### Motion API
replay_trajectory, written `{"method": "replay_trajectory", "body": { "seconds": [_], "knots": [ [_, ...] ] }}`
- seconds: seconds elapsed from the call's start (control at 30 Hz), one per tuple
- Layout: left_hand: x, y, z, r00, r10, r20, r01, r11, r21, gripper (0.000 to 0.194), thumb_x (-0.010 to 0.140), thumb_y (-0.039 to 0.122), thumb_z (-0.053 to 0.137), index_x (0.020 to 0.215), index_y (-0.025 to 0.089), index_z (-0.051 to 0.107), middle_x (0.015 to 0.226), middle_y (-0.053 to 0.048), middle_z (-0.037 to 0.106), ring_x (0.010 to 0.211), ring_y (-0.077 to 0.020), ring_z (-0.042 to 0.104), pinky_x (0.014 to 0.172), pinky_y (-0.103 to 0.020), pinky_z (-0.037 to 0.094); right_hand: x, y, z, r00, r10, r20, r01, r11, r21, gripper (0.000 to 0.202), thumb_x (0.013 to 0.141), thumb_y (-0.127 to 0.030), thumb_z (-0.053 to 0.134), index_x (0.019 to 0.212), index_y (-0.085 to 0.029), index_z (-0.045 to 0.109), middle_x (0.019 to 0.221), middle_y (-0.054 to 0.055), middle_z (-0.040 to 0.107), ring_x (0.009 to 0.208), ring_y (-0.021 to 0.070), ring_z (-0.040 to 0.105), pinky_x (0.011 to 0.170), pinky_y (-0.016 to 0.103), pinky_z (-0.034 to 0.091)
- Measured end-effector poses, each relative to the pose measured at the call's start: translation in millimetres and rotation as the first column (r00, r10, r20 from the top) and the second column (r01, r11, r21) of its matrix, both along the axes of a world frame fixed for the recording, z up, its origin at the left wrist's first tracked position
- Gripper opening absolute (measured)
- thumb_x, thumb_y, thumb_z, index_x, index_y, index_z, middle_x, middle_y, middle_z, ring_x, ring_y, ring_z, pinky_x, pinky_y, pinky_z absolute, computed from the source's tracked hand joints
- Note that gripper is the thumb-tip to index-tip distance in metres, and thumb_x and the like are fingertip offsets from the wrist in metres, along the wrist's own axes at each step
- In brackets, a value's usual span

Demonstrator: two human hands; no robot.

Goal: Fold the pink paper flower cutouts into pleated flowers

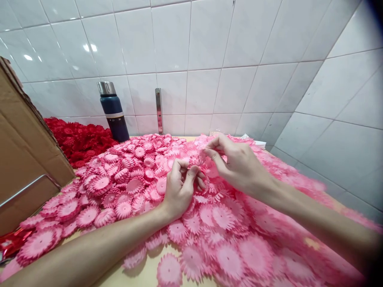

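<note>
Left hand: our left hand (181, 185) is closed, thumb and fingers clamped on a pink fringed disc (196, 173).
Right hand: our right hand (236, 159) has its thumb and fingertips together just above and right of that disc; they may pinch a bit of pink, but blur keeps us from being sure.
Pink pile: under and around both hands we see a broad heap of pink fringed discs (100, 182), some stacked, many with a small dark centre mark.
Table: its pale yellow top (146, 275) shows between discs near us.
Bottle: a dark blue bottle with a silver lid (115, 111) stands at the heap's back left edge.
Red pile: red fringed pieces (80, 139) lie left of the bottle, behind the cardboard.
Cardboard: a brown panel (26, 139) rises at left, a thin metal rod (25, 190) across its face.
Packet: shiny red wrapping (13, 244) lies below it.
Wall: white tiles (206, 40) carry a metal strip (158, 111), upright, right of the bottle.
</note>
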State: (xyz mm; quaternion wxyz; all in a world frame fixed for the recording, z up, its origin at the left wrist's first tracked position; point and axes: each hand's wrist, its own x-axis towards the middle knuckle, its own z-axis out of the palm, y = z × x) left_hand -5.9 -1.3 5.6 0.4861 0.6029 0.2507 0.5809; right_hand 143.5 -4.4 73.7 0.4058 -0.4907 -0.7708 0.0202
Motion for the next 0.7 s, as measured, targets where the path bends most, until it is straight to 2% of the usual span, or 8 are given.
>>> {"method": "replay_trajectory", "body": {
  "seconds": [0.1,0.2,0.27,0.33,0.4,0.47,0.57,0.7],
  "knots": [
    [0.6,-1.1,-0.9,1.0,0.001,-0.001,-0.001,1.0,0.029,0.024,0.09,0.037,0.052,0.082,0.02,0.038,0.066,0.002,0.062,0.052,-0.0094,0.058,0.051,-0.022,0.046,14.0,3.7,14.0,0.973,-0.097,-0.211,0.09,0.995,-0.043,0.012,0.09,-0.031,0.049,0.084,-0.021,0.047,0.08,0.009,0.069,0.064,0.0191,0.065,0.054,0.032,0.049],
    [1.0,-0.9,-2.2,1.0,-0.016,0.0,0.016,0.999,0.049,0.022,0.091,0.034,0.052,0.082,0.02,0.037,0.065,0.002,0.061,0.052,-0.009,0.056,0.051,-0.021,0.045,25.1,4.4,25.6,0.941,-0.024,-0.338,-0.015,0.994,-0.11,0.018,0.086,-0.039,0.057,0.083,-0.022,0.051,0.081,0.007,0.07,0.07,0.0199,0.066,0.063,0.034,0.052],
    [0.8,-0.2,-2.7,1.0,-0.028,-0.005,0.028,0.998,0.054,0.02,0.092,0.033,0.051,0.082,0.02,0.038,0.064,0.003,0.06,0.053,-0.0087,0.055,0.051,-0.02,0.045,25.7,1.7,28.0,0.965,0.115,-0.234,-0.148,0.98,-0.13,0.019,0.082,-0.04,0.062,0.084,-0.022,0.058,0.086,0.006,0.069,0.075,0.0202,0.064,0.066,0.034,0.051],
    [0.3,0.5,-2.9,0.999,-0.032,-0.01,0.033,0.998,0.06,0.019,0.092,0.032,0.051,0.083,0.02,0.039,0.063,0.004,0.058,0.053,-0.0082,0.055,0.05,-0.02,0.044,20.9,-2.3,26.4,0.97,0.24,-0.042,-0.243,0.963,-0.114,0.017,0.078,-0.038,0.066,0.084,-0.022,0.063,0.089,0.005,0.068,0.079,0.0205,0.062,0.07,0.035,0.049],
    [-0.2,0.6,-2.7,0.999,-0.024,-0.021,0.025,0.998,0.052,0.018,0.091,0.032,0.052,0.083,0.02,0.04,0.064,0.004,0.057,0.053,-0.0079,0.055,0.05,-0.019,0.043,13.1,-5.9,22.8,0.96,0.265,0.092,-0.262,0.964,-0.039,0.01,0.079,-0.031,0.065,0.081,-0.022,0.064,0.084,0.004,0.067,0.076,0.0198,0.06,0.071,0.036,0.047],
    [-0.4,0.0,-2.4,0.999,-0.031,-0.032,0.032,0.999,0.033,0.02,0.091,0.033,0.052,0.083,0.02,0.04,0.065,0.004,0.058,0.053,-0.0084,0.056,0.05,-0.02,0.044,5.7,-7.9,19.1,0.967,0.227,0.116,-0.233,0.972,0.041,0.008,0.082,-0.025,0.059,0.075,-0.022,0.063,0.077,0.004,0.065,0.071,0.0193,0.058,0.071,0.036,0.045],
    [-0.5,-2.2,-2.8,0.998,-0.054,-0.041,0.055,0.998,0.035,0.021,0.091,0.035,0.05,0.083,0.021,0.037,0.066,0.002,0.061,0.054,-0.01,0.058,0.054,-0.023,0.046,2.0,-5.9,14.8,0.992,0.118,0.052,-0.122,0.99,0.067,0.014,0.084,-0.023,0.055,0.07,-0.023,0.059,0.071,0.003,0.063,0.067,0.0195,0.058,0.067,0.036,0.044],
    [-0.3,-4.5,-5.3,0.997,-0.057,-0.056,0.062,0.994,0.089,0.023,0.092,0.037,0.048,0.082,0.021,0.034,0.067,0.001,0.063,0.056,-0.0106,0.058,0.055,-0.023,0.046,19.5,5.1,16.1,0.984,-0.079,-0.157,0.088,0.995,0.052,0.012,0.085,-0.03,0.055,0.078,-0.021,0.06,0.08,0.008,0.067,0.071,0.0217,0.062,0.061,0.035,0.047]
  ]
}}
